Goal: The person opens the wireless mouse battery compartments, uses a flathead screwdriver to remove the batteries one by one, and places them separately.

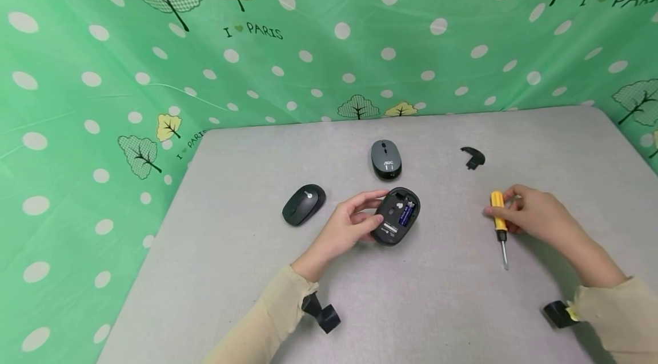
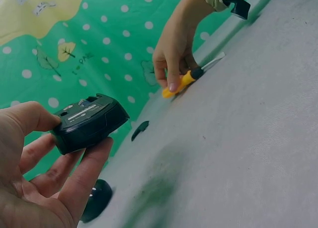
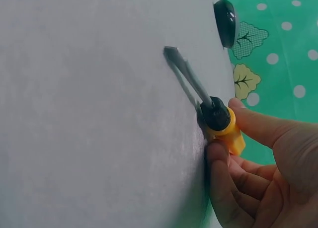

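My left hand (image 1: 351, 223) grips a black computer mouse (image 1: 390, 231) by its side, underside facing up. Its battery compartment is uncovered, with a blue battery (image 1: 407, 213) inside. In the left wrist view the mouse (image 2: 89, 121) is held raised above the table, thumb on top and fingers beneath. On the right, my right hand (image 1: 537, 214) pinches the yellow handle of a flat-tip screwdriver (image 1: 498, 212) between thumb and fingers. The screwdriver's metal shaft points toward the near edge, and in the right wrist view its flat tip (image 3: 171, 51) lies close over the table.
A second black mouse (image 1: 304, 204) lies left of my left hand. Behind the held mouse sits a grey AOC mouse (image 1: 386, 159). A small black curved cover (image 1: 474, 157) rests at the back right of the grey table (image 1: 216, 272). Green patterned cloth (image 1: 308, 21) hangs behind.
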Demonstrator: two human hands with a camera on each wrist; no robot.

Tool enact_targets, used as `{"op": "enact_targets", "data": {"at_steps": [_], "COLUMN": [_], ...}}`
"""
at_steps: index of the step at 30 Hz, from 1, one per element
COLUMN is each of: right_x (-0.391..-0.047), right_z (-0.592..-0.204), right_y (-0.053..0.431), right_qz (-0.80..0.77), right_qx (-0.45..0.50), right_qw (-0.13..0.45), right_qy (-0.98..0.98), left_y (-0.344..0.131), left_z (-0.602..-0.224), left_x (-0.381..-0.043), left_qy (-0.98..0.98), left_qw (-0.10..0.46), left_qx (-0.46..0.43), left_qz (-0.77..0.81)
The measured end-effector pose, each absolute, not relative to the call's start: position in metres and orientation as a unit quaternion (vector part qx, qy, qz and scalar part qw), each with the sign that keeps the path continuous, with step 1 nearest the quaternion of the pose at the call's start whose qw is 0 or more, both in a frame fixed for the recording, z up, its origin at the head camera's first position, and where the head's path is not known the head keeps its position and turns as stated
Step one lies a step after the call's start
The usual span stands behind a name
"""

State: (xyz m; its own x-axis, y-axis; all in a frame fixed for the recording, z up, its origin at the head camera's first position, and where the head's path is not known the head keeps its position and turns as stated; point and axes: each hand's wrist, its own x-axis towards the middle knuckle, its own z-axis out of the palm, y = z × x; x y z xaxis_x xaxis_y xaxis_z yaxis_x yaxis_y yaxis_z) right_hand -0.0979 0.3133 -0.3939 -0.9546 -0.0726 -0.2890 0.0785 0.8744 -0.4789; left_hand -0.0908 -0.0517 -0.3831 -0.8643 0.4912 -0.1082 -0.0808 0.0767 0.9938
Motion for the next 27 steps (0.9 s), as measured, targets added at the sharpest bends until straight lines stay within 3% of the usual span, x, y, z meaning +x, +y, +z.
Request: {"op": "enact_targets", "data": {"at_steps": [7, 19, 27], "right_x": [-0.096, -0.09, -0.085], "right_z": [-0.391, -0.379, -0.37], "right_y": [0.313, 0.302, 0.284], "right_qz": [-0.258, -0.269, -0.287], "right_qx": [0.0, -0.026, -0.053], "right_qw": [0.126, 0.021, -0.006], "right_qy": [0.958, 0.963, 0.957], "left_y": [-0.051, -0.05, -0.048], "left_z": [-0.383, -0.382, -0.38], "left_x": [-0.091, -0.091, -0.091], "left_qy": [0.703, 0.702, 0.704], "left_qw": [0.218, 0.216, 0.218], "left_qx": [0.142, 0.145, 0.144], "left_qz": [0.662, 0.663, 0.66]}}
